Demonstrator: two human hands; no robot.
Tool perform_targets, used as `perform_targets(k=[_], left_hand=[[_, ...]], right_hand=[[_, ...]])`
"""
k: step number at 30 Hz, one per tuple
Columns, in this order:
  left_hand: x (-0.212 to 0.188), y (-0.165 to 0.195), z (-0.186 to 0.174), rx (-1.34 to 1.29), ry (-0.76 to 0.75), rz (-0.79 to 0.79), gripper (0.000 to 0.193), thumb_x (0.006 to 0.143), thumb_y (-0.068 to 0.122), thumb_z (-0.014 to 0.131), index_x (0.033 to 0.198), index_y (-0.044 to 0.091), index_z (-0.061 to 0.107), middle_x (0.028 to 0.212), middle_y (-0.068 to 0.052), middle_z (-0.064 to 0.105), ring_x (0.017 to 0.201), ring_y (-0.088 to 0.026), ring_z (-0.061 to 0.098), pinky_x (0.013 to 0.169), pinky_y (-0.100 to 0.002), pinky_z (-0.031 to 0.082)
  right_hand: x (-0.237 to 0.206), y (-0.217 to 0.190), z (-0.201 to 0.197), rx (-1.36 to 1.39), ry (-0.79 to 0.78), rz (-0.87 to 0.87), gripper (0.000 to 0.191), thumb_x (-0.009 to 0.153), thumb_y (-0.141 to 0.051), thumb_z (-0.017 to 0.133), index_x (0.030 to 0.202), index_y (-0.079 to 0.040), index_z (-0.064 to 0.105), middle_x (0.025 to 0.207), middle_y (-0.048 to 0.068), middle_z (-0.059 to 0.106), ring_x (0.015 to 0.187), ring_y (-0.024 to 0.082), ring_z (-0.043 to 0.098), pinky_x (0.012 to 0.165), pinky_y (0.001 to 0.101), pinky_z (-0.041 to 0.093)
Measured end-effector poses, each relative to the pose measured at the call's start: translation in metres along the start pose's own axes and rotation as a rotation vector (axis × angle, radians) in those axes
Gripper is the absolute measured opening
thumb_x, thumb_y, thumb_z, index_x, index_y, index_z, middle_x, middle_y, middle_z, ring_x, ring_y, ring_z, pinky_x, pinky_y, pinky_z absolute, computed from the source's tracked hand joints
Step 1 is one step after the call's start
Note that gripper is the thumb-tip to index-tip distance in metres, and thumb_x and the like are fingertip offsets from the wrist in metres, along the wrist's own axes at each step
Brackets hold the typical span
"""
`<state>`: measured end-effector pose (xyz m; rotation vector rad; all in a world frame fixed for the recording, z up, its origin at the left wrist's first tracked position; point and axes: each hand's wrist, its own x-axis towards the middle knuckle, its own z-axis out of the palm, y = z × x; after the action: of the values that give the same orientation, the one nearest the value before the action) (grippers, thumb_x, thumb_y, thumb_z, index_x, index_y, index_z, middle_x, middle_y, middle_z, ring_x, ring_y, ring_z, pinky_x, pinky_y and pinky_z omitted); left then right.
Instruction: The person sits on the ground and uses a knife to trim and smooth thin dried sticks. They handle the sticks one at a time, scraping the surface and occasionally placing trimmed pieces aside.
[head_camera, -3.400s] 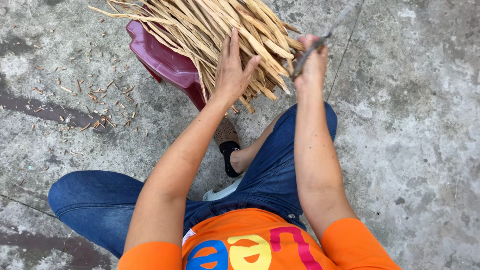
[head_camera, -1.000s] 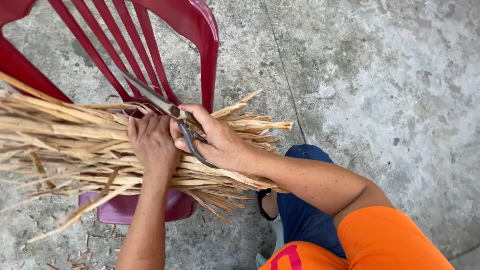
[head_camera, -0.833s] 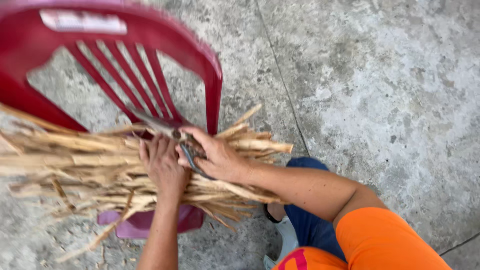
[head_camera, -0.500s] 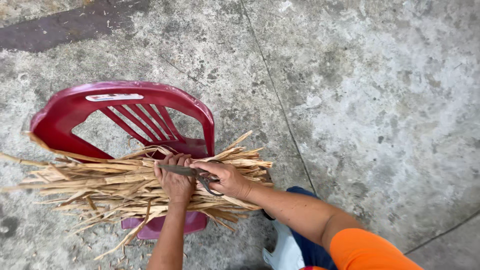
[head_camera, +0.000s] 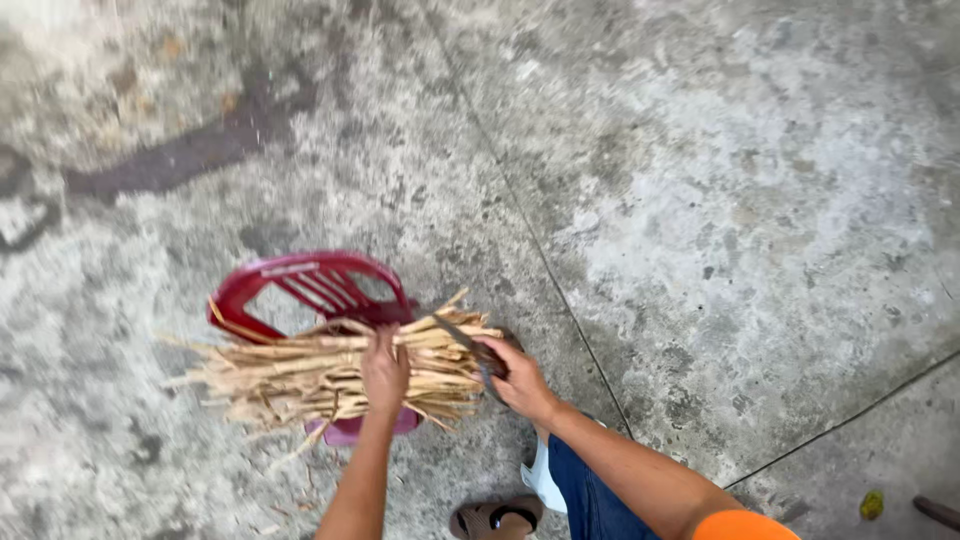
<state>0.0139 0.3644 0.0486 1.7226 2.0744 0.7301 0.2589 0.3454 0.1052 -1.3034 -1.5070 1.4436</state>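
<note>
The bundle of dry strips, probably light, stiff and brittle, lies across the red chair, pressed mid-length by the left hand; the right hand, just right of it, is closed around shears.
</note>
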Motion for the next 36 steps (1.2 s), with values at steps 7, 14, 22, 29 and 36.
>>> perform_targets(k=[7, 14, 22, 29, 36], left_hand=[[-0.033, 0.123, -0.001, -0.988, -0.582, -0.314, 0.035, 0.097, 0.015, 0.062, 0.131, 0.007, 0.064, 0.116, -0.005, 0.074, 0.102, -0.014, 0.07, 0.091, -0.031, 0.057], [0.013, 0.189, -0.022, -0.953, -0.639, -0.196, 0.032, 0.099, 0.018, 0.064, 0.129, 0.005, 0.067, 0.112, -0.002, 0.074, 0.103, -0.009, 0.067, 0.09, -0.027, 0.053], [0.072, 0.213, -0.014, -0.922, -0.573, -0.271, 0.029, 0.098, 0.021, 0.063, 0.124, 0.007, 0.069, 0.101, -0.001, 0.074, 0.09, -0.009, 0.067, 0.084, -0.026, 0.054], [0.079, 0.258, -0.002, -0.773, -0.773, -0.255, 0.031, 0.098, 0.025, 0.063, 0.124, 0.01, 0.069, 0.103, -0.003, 0.076, 0.093, -0.013, 0.072, 0.084, -0.029, 0.055], [0.112, 0.292, 0.027, -0.869, -0.877, -0.187, 0.032, 0.098, 0.02, 0.061, 0.126, 0.007, 0.068, 0.112, -0.008, 0.077, 0.094, -0.016, 0.072, 0.086, -0.031, 0.057]], right_hand=[[-0.009, -0.05, -0.075, 0.04, 0.244, 0.142, 0.06, 0.09, -0.025, 0.078, 0.14, -0.005, 0.052, 0.106, 0.005, 0.071, 0.096, 0.01, 0.064, 0.084, 0.0265, 0.053], [0.018, -0.102, -0.13, 0.05, 0.077, 0.371, 0.052, 0.087, -0.027, 0.077, 0.134, -0.014, 0.061, 0.067, -0.001, 0.062, 0.061, 0.008, 0.057, 0.052, 0.0265, 0.046], [0.04, -0.103, -0.223, -0.092, 0.218, 0.211, 0.054, 0.085, -0.022, 0.081, 0.134, -0.01, 0.062, 0.073, -0.002, 0.062, 0.066, 0.007, 0.054, 0.061, 0.024, 0.049], [0.021, -0.108, -0.273, 0.001, 0.398, 0.31, 0.054, 0.085, -0.023, 0.079, 0.134, -0.009, 0.059, 0.08, 0.0, 0.069, 0.072, 0.008, 0.064, 0.067, 0.024, 0.055], [0.026, -0.142, -0.302, -0.044, 0.535, 0.319, 0.051, 0.085, -0.02, 0.08, 0.132, -0.009, 0.065, 0.068, 0.003, 0.065, 0.062, 0.01, 0.06, 0.057, 0.0265, 0.048]])
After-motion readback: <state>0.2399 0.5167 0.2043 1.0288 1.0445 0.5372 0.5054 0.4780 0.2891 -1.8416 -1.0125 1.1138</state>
